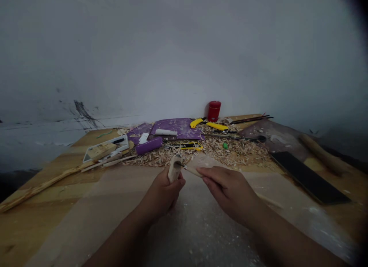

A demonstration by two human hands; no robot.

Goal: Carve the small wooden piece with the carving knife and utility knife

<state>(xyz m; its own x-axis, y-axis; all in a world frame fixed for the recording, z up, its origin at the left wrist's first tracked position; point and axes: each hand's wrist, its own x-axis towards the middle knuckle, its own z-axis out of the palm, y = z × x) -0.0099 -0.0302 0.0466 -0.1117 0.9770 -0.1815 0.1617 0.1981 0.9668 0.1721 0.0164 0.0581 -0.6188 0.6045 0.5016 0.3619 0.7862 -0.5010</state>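
Observation:
My left hand (165,190) is wrapped round a pale piece of carved wood (173,170), held upright with a dark hollow near its top. Between the fingers of my right hand (227,186) is the light wooden handle of a carving tool (193,170). The tool's thin metal tip points left and meets the hollow in the wood; how deep it sits I cannot tell. Both hands are above a translucent plastic sheet (201,221) on the wooden table.
Wood shavings (244,152) cover the table's back middle, around a yellow-handled cutter (217,126), a purple tube (148,146) and a green bit (225,145). A red container (214,111) stands by the wall. A white tray (126,144) and long stick (43,189) lie left; a dark flat block (310,177) lies right.

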